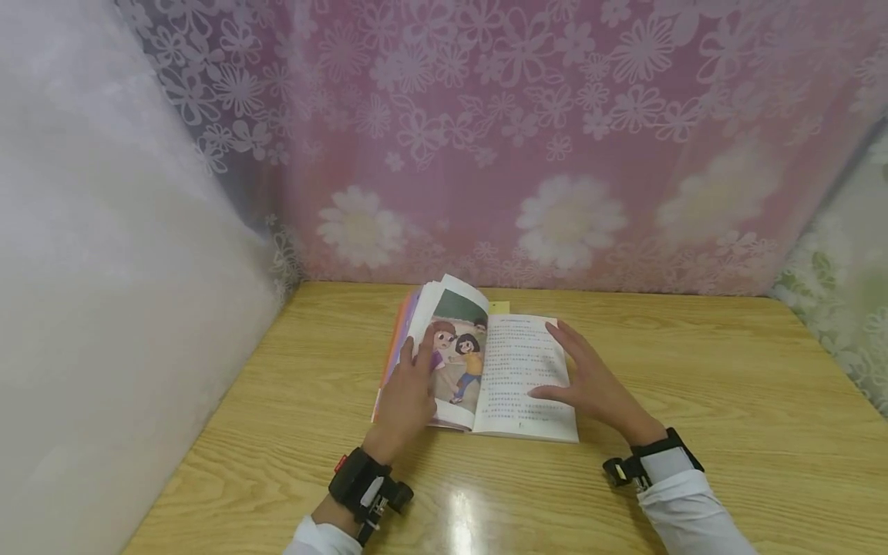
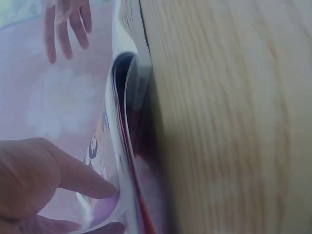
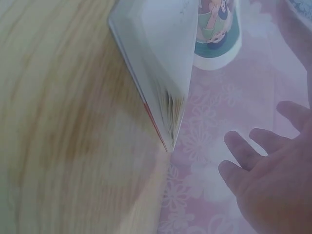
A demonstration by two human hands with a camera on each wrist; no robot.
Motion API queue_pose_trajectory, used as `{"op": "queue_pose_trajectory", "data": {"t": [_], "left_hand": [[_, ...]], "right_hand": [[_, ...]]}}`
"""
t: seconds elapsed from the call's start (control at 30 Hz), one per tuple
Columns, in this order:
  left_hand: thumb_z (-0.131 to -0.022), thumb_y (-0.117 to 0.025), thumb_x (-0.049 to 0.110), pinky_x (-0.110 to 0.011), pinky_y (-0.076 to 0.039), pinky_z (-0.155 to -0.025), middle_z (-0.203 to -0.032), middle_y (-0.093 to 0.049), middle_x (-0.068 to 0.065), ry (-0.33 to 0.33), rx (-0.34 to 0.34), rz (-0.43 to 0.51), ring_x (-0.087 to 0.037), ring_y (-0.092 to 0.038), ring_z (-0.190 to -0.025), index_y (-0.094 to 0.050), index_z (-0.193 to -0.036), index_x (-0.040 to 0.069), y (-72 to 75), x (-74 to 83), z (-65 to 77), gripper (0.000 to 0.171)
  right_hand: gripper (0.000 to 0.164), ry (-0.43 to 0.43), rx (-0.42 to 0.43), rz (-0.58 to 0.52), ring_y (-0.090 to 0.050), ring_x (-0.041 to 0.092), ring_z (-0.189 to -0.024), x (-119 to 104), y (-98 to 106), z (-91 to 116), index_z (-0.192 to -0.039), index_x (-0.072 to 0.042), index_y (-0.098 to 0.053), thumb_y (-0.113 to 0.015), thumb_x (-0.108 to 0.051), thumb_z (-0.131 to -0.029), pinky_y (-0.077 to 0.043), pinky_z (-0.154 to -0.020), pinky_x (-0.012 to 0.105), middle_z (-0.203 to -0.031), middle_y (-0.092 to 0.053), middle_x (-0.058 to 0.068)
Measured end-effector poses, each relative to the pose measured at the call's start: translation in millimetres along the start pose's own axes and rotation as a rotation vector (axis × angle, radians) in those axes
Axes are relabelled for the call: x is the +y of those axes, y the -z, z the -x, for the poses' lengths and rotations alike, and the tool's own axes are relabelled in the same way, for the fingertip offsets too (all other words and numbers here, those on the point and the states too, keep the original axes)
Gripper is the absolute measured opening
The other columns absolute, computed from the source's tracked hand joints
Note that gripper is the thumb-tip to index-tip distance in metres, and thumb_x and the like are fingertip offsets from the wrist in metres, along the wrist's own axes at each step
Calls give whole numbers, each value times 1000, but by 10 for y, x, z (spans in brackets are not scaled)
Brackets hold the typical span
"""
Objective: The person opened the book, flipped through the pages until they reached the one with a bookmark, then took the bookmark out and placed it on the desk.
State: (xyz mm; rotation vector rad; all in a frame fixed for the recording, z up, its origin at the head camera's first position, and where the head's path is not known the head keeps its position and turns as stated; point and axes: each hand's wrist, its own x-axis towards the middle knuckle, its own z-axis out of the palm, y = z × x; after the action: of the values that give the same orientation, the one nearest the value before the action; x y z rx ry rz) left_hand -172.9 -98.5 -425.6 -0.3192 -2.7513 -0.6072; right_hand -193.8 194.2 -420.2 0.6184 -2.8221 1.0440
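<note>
A paperback book (image 1: 525,370) lies spread on the table, its left side raised in a curve. The left page bears a colour picture (image 1: 466,362) of cartoon children; the right page is printed text. My left hand (image 1: 408,391) grips the raised left pages at their outer edge. In the left wrist view, the thumb of that left hand (image 2: 39,175) lies on the picture page, with fingers at the edge below. Beside the book's right edge, my right hand (image 1: 600,383) is spread, thumb apart from the fingers. The right wrist view shows this right hand (image 3: 278,180) holding nothing.
A yellow tab (image 1: 499,307) sticks out past the book's top edge. The wooden table (image 1: 701,370) meets a pink flowered curtain (image 1: 451,154) at the back and a pale wall covering (image 1: 125,293) on the left. Each wrist wears a black strap with a camera.
</note>
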Motion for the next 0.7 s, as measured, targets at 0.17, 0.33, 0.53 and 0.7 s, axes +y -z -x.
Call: {"op": "queue_pose_trajectory", "data": {"t": [0.17, 0.33, 0.53, 0.7], "left_hand": [[-89, -48, 14, -51, -49, -69, -135, -34, -29, 1, -41, -21, -43, -53, -100, -22, -144, 18, -17, -69, 13, 61], [-85, -51, 12, -58, -43, -82, -136, -37, -26, -25, -69, -50, -43, -44, -115, -37, -137, 14, -23, -101, 6, 54], [-81, -49, 2, -45, -35, -99, -141, -38, -18, -96, -186, 23, -33, -38, -125, -40, -135, 9, -44, -135, -33, 55], [-72, -51, -5, -41, -33, -101, -143, -38, -13, -117, -318, 33, -28, -34, -128, -42, -134, 8, -57, -154, -31, 64]], "right_hand": [[105, -10, -5, 14, -13, 38, -135, 35, 11, 15, -146, -26, -15, -68, -61, -63, -20, -98, 67, -152, -11, 15], [104, -10, -7, 26, -12, 38, -135, 88, 16, 29, -146, -24, -16, -67, -62, -64, -20, -98, 66, -152, -11, 14], [102, -9, -6, 37, -13, 38, -135, 111, 41, 41, -145, -24, -17, -67, -61, -64, -20, -98, 65, -152, -12, 16], [103, -29, -31, 52, -14, 41, -133, 141, 38, 54, -145, -18, -20, -67, -61, -64, -20, -98, 66, -151, -13, 19]]}}
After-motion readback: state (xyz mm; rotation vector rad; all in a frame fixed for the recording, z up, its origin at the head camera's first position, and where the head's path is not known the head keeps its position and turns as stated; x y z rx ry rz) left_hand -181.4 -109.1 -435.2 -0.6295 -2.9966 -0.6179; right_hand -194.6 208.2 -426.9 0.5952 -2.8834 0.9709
